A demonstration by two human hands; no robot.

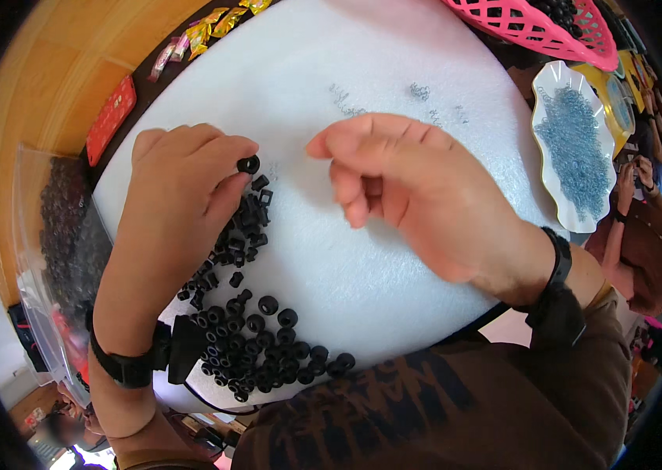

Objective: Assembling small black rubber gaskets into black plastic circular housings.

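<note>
My left hand [178,184] pinches a small black ring-shaped part [248,164] between thumb and forefinger, its round hole showing. To its right, my right hand [417,176] hovers over the white foam sheet [323,47] with fingers curled and thumb against forefinger; anything between those tips is too small to make out. Below my left hand lies a heap of small black spool-like pieces [249,227]. Nearer to me is a pile of rounded black parts with holes [268,345]. Beyond my right hand, tiny coiled wire pieces [419,92] lie scattered on the sheet.
A white scalloped dish [544,149] of fine coiled pieces stands at right. At the far right is a pink basket [495,19] with black parts. A clear plastic box [29,227] of dark parts, a red packet [112,117] and wrapped candies [202,33] line the left. Other people sit at right.
</note>
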